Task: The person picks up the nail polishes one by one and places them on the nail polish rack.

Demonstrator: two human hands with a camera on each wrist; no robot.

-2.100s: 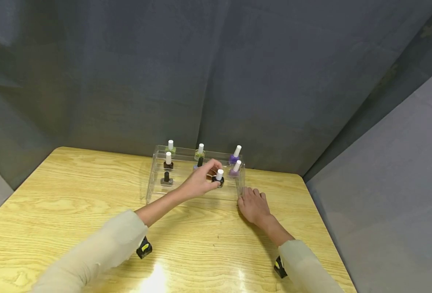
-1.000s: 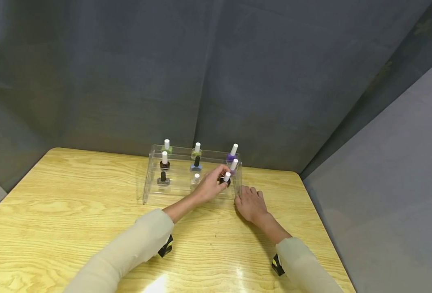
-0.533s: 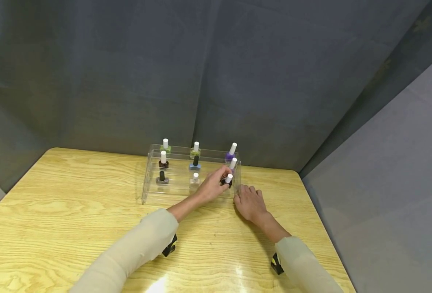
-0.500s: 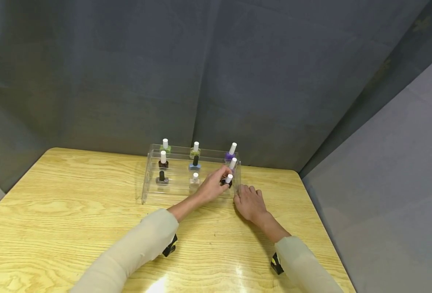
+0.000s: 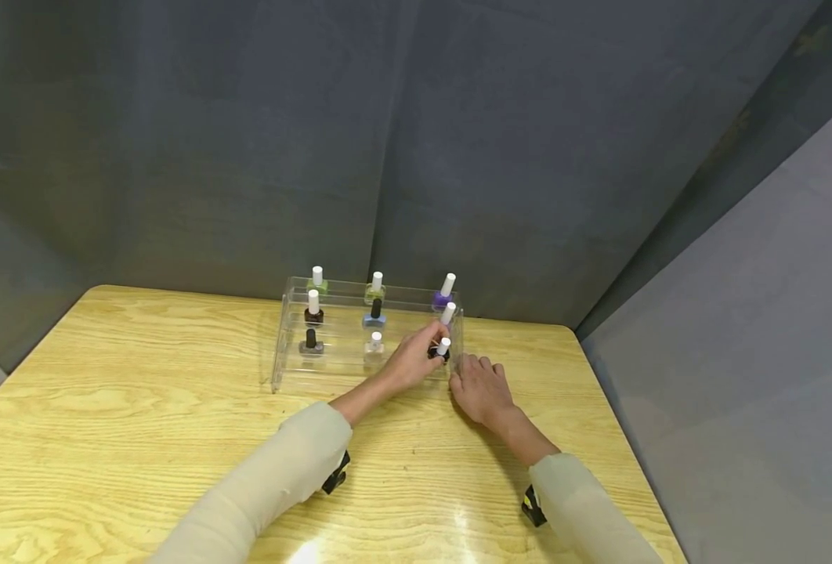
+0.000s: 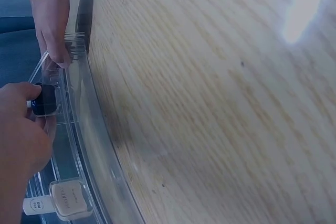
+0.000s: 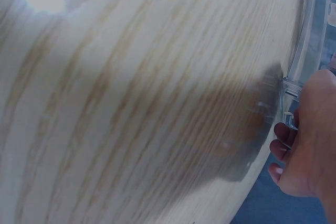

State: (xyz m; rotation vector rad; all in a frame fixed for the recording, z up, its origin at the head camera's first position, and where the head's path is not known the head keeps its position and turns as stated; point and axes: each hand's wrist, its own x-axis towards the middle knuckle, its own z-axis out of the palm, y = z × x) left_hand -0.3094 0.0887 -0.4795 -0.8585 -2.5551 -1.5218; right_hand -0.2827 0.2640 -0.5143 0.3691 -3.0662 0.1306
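My left hand (image 5: pixel 410 362) pinches a dark nail polish bottle (image 6: pixel 46 100) with a white cap, at the right end of the front tier of a clear acrylic rack (image 5: pixel 341 363). In the left wrist view, thumb and fingertips lie on either side of the bottle, which is right at the tier. My right hand (image 5: pixel 484 392) holds the rack's right front corner, its thumb on the edge and fingers curled at the end, as the right wrist view shows. Left of the held bottle stands a clear, pale bottle (image 5: pixel 374 352); a light purple bottle (image 5: pixel 448 314) is just behind it.
A grey bottle (image 5: pixel 311 345) with a black cap shares the front tier. Behind are a dark red bottle (image 5: pixel 313 313), a blue bottle (image 5: pixel 374 317), two green bottles and a purple bottle (image 5: pixel 443 296). The rack stands on a wooden table (image 5: pixel 141 392) before a grey curtain.
My left hand has moved right along the front tier with the dark bottle and come down slightly, uncovering the blue and pale bottles. The right hand has stayed at the rack's corner.
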